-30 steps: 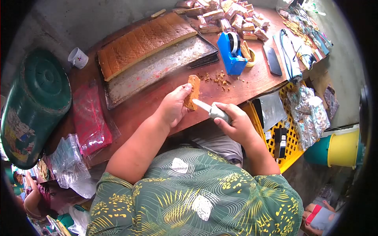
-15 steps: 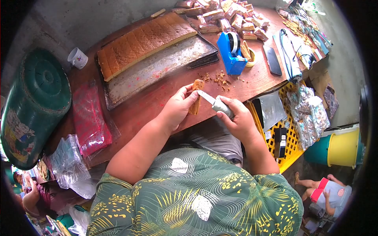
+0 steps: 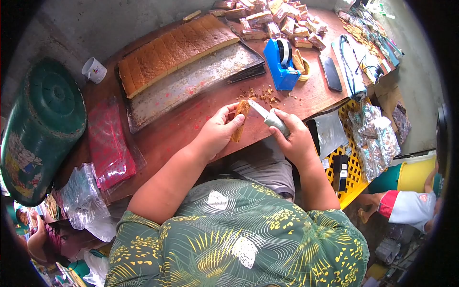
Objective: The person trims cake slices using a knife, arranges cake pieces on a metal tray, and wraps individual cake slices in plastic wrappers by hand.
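Observation:
A small brown slice of cake (image 3: 241, 120) is pinched upright in my left hand (image 3: 216, 130), over the front edge of the wooden table (image 3: 179, 143). My right hand (image 3: 292, 134) is closed round the grey-wrapped handle of a knife (image 3: 259, 109). The blade's tip is at the slice's upper right side. Crumbs (image 3: 263, 95) lie just beyond the slice. Behind my left hand, a large sliced cake (image 3: 177, 52) covers the back part of a metal tray (image 3: 191, 79).
Behind are a blue tape dispenser (image 3: 282, 71), wrapped slices (image 3: 287, 21) and a phone (image 3: 330, 73). A mug (image 3: 94, 71), green bin (image 3: 45, 124) and red plastic (image 3: 110, 143) are left. A yellow crate (image 3: 351, 179) and another person (image 3: 406, 206) are right.
The slice has been turned more edge-on in my left hand. My right hand and the knife have moved up and slightly right. At lower right, the other person has come further into view.

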Tool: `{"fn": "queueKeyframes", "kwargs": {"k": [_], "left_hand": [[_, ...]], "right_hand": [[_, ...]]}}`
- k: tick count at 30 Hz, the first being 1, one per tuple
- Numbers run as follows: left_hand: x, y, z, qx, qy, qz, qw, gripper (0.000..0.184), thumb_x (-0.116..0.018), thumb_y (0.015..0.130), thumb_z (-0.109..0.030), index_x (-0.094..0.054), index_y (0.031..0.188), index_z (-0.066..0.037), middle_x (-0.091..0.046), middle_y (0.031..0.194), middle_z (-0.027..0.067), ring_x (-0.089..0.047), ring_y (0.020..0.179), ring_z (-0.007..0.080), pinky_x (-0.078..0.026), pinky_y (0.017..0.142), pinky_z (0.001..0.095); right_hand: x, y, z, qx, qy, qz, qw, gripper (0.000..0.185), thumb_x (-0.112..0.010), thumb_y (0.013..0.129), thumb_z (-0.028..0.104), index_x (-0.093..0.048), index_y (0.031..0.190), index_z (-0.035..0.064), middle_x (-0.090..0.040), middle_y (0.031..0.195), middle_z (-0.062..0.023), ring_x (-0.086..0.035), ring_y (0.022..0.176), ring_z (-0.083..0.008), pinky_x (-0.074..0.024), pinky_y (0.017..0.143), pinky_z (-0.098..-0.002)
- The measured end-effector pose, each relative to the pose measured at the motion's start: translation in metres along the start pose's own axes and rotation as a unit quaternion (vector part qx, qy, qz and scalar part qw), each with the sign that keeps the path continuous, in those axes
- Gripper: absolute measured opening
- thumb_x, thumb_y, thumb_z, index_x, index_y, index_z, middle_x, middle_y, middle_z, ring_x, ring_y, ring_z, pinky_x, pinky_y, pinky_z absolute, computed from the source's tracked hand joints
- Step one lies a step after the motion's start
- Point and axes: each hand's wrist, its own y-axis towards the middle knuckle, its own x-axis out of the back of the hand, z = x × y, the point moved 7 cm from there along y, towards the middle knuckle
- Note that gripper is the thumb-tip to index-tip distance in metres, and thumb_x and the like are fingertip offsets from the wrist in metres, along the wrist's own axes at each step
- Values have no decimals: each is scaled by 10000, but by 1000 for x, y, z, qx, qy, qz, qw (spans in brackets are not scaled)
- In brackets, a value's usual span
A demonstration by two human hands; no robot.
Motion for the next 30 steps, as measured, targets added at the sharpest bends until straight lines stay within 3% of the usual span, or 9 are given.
{"fn": "queueKeyframes", "kwargs": {"k": [6,17,21,24,27,30], "left_hand": [[1,-3,-4,3,-3,-5,1000,497,-594,1078,-243,-462,1495,-7,-587,1364,50,-540,1234,121,-432,1078,297],[3,-3,-5,-7,-25,19,999,528,-641,1055,-261,-474,1481,2,-593,1348,46,-553,1217,115,-445,1059,286],[8,-5,-5,12,-45,-16,999,491,-636,1055,-257,-486,1457,-17,-610,1282,59,-619,1142,147,-511,987,327],[11,-3,0,44,-113,-33,992,438,-625,1058,-262,-510,1422,-46,-625,1234,63,-663,1053,165,-553,899,357],[19,-2,2,49,-128,-48,989,380,-569,1081,-296,-537,1396,-87,-643,1204,49,-673,976,153,-558,813,352],[24,-2,3,53,-140,-63,987,364,-474,1113,-337,-549,1394,-117,-659,1182,27,-656,939,129,-537,766,321]], "right_hand": [[-7,-1,-3,-31,85,24,996,482,-736,957,329,-653,1329,34,-701,1163,-206,-691,1073,-354,-536,937,-407],[-9,3,-8,-71,88,36,993,491,-739,955,322,-650,1326,12,-701,1213,-223,-691,1130,-340,-523,983,-401],[-9,4,-17,-85,100,36,991,484,-738,957,311,-648,1331,17,-707,1203,-222,-691,1130,-337,-525,982,-400],[-12,1,-8,-49,92,64,993,468,-747,965,262,-635,1330,-10,-715,1181,-164,-688,1066,-233,-524,945,-341],[-8,-1,9,-6,82,62,995,484,-756,940,311,-653,1335,50,-699,1149,-201,-689,1051,-369,-538,930,-409],[-5,-4,25,24,29,78,996,481,-772,921,314,-662,1338,100,-684,1085,-187,-684,977,-382,-551,867,-422]]}}
